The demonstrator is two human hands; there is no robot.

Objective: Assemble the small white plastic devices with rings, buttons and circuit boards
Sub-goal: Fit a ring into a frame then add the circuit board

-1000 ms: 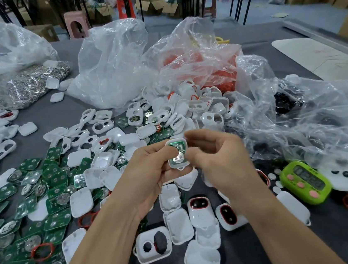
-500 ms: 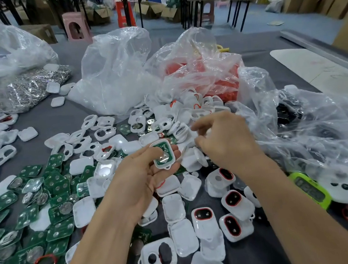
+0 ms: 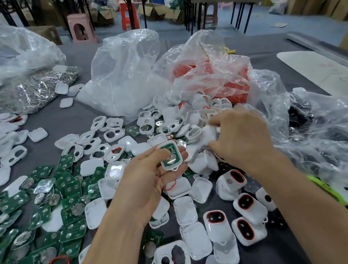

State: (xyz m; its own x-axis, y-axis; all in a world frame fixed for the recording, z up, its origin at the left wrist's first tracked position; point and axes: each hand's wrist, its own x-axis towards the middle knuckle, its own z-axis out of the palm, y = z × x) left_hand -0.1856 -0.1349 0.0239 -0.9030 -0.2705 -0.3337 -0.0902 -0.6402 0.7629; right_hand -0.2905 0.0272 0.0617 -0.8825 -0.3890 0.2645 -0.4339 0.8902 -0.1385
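Bags first: the far-left clear bag [image 3: 34,91] is full of silvery metal bits, the middle-right one [image 3: 217,79] holds red-orange parts, and the right one [image 3: 310,116] has black pieces, too blurry to name. The open white device [image 3: 170,157] sits in the left hand [image 3: 146,178], just above the grey surface [image 3: 70,126]. Its green board and coin cell face up and its long axis runs near-to-far. That hand is palm up, thumb and fingers pinching its edges. The right hand [image 3: 241,139] is palm down, fingers curled round a white shell [image 3: 210,133] in the pile.
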